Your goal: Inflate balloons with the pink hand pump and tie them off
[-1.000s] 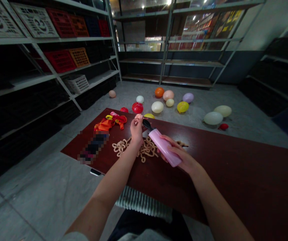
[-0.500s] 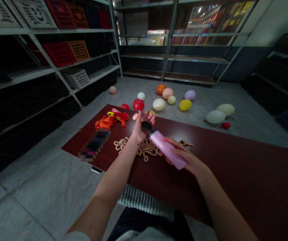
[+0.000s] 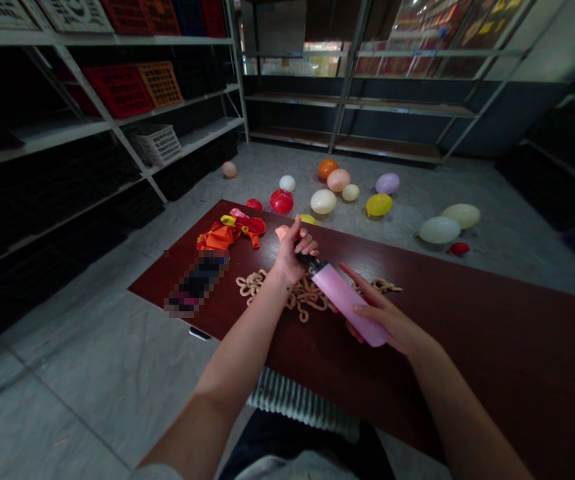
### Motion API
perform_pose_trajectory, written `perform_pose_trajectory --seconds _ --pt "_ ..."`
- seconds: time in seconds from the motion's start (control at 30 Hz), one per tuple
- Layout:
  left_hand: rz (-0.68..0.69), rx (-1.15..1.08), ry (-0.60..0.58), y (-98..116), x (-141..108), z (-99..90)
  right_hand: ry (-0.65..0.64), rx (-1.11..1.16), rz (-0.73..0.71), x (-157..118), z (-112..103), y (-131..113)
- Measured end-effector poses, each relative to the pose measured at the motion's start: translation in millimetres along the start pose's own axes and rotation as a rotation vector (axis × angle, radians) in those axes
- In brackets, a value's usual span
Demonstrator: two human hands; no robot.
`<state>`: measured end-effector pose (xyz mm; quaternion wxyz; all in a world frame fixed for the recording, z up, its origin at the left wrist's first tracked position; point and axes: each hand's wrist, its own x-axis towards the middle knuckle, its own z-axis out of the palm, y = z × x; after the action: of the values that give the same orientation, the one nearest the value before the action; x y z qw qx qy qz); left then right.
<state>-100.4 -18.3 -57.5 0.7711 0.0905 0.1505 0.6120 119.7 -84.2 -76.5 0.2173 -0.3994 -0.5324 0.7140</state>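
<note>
A pink balloon pump (image 3: pixel 350 303) with a black end slants between my two hands above the table. My left hand (image 3: pixel 295 255) is closed round its black end. Round the pink barrel, the fingers of my right hand (image 3: pixel 377 313) grip from the right, index finger stretched along it. A peach balloon (image 3: pixel 281 231) shows just beyond my left thumb; whether it touches the pump is hidden. Limp red, orange and yellow balloons (image 3: pixel 232 233) lie in a heap to the left. Beneath the pump lies a tangle of tan looped cord-like pieces (image 3: pixel 303 303).
The dark red tabletop (image 3: pixel 467 333) stretches right. A blurred-out dark object (image 3: pixel 197 283) lies near its left edge. Several blown-up balloons, among them a yellow one (image 3: pixel 379 205), rest on the floor beyond. Metal shelves (image 3: pixel 392 107) with crates (image 3: pixel 160 83) line the left and back.
My left hand's fingers have closed round the pump's black end, having been spread before. The pump's barrel has shifted slightly right and down, and the view has moved a little.
</note>
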Motion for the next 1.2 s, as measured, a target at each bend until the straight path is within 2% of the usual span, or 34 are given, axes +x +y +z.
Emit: perform_pose_trajectory --seconds 0.07,0.13,0.23,0.3,0.43,0.63,0.8,1.03,1.2 --pt "0.006 0.034 0.037 -2 1 1.3 0.029 -0.091 -0.015 3 -2 1" --pt "0.005 0.055 0.045 -3 4 0.0 0.092 -0.281 -0.114 8 -3 2" --pt "0.001 0.075 -0.021 -2 7 -5.0 0.217 -0.631 -0.337 16 -1 6" --pt "0.015 0.092 -0.07 0 9 -8.1 0.291 -0.823 -0.426 19 4 9" --pt "0.082 0.156 -0.033 2 11 -10.0 0.436 -1.118 -0.441 23 12 18" --pt "0.155 0.14 0.057 -8 6 -6.3 0.602 -1.395 -0.363 13 14 23" --pt "0.265 0.17 0.168 -7 1 1.4 0.664 -1.466 -0.35 -6 9 24" --pt "0.358 0.152 0.117 11 -14 18.8 0.652 -1.437 -0.441 -25 -11 29" --pt "0.425 0.229 0.119 19 -25 41.9 0.675 -1.377 -0.501 -32 -23 31"
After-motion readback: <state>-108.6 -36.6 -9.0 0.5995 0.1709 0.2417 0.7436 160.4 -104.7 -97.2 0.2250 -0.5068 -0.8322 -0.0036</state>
